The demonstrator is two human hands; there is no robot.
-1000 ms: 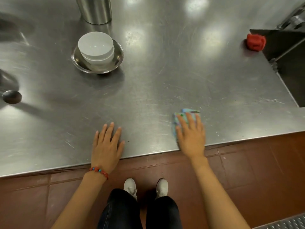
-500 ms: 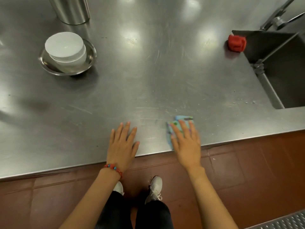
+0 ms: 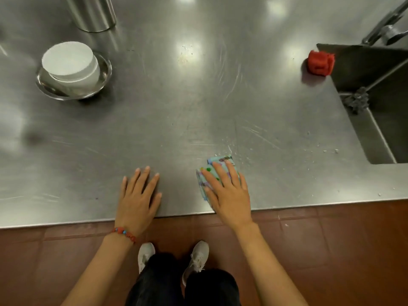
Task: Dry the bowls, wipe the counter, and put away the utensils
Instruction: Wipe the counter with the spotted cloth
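Note:
A folded blue patterned cloth (image 3: 220,161) lies on the steel counter (image 3: 198,107) near its front edge. My right hand (image 3: 228,193) presses flat on the cloth with straight fingers. My left hand (image 3: 139,195) rests flat on the bare counter to the left of it, holding nothing. Far left, white bowls (image 3: 69,62) sit upside down, stacked in a shallow steel bowl (image 3: 103,74). No utensils are in view.
A steel cylinder (image 3: 92,14) stands at the back left. A red scrubber (image 3: 320,62) lies beside the sink (image 3: 379,102) at the right, with a tap (image 3: 388,25) above. Small crumbs and wet streaks dot the counter near the sink. Brown floor tiles lie below.
My view has shifted right, bringing the sink into view. My right hand and the cloth have slid right along the front edge, and my left hand has followed.

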